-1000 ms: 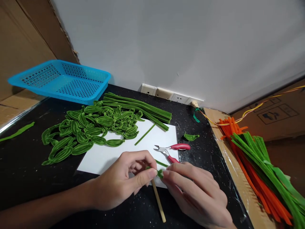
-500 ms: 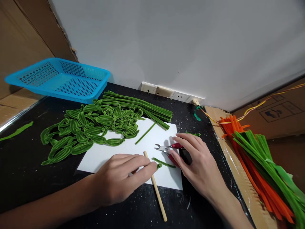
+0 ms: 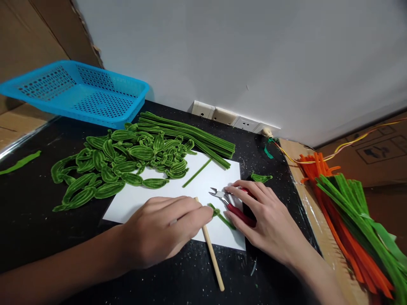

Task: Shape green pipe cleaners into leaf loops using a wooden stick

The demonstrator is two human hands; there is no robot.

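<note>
My left hand (image 3: pixel 173 231) is closed in a pinch over the white paper (image 3: pixel 140 203), with a small curled piece of green pipe cleaner (image 3: pixel 215 210) at its fingertips. My right hand (image 3: pixel 263 212) has its fingers and thumb around the red handles of the diagonal cutters (image 3: pixel 219 193). Their jaws are parted and point left, just above the paper or on it. A pale wooden stick (image 3: pixel 212 258) lies under my left fingers and runs off the paper's front edge. Short green stems lie on the paper, one (image 3: pixel 197 173) near its back.
A pile of green pipe-cleaner leaves (image 3: pixel 108 178) covers the left of the black table, with long green stems (image 3: pixel 190 134) behind. A blue basket (image 3: pixel 127 118) stands at the back left. Orange and green bundles (image 3: pixel 352 224) lie on cardboard at right. Sockets (image 3: pixel 227 116) line the wall.
My right hand has closed in further on the cutters' handles. The green piece at my left fingertips has shifted a little up and right. The view has tilted slightly.
</note>
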